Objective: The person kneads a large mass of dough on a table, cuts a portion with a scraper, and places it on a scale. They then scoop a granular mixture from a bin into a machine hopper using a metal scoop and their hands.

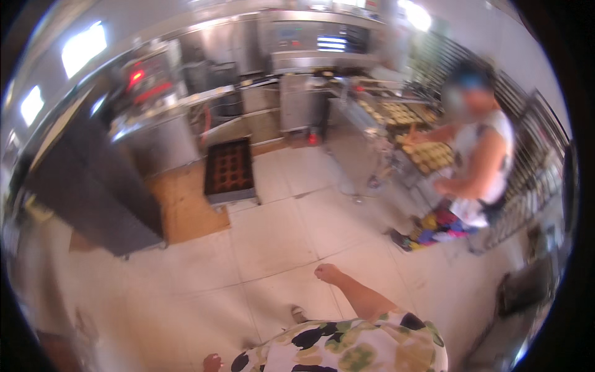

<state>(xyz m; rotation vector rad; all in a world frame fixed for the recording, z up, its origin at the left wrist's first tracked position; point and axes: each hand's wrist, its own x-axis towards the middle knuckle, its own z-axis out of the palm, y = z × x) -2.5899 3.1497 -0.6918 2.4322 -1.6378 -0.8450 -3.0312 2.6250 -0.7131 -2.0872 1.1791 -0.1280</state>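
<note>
My right hand [328, 273] hangs over the tiled floor in front of me, its fingers curled in and nothing seen in them. Low at the picture's edge, beside the patterned clothing [347, 347] I wear, only a bit of my left hand [212, 363] shows. Its fingers are too blurred and cut off to read. Neither hand touches anything that I can see. Farther ahead, a dark baking tray [230, 166] with rows of round moulds lies on a low wheeled base.
To the right, a co-worker [486, 142] reaches over trays of pale dough pieces [432, 157] beside a steel machine [356, 139]. Behind the person stand wire racks [539, 136]. A tall dark cabinet [99, 180] rises at the left near brown cardboard [186, 201]. Colourful cloths [443, 226] lie low.
</note>
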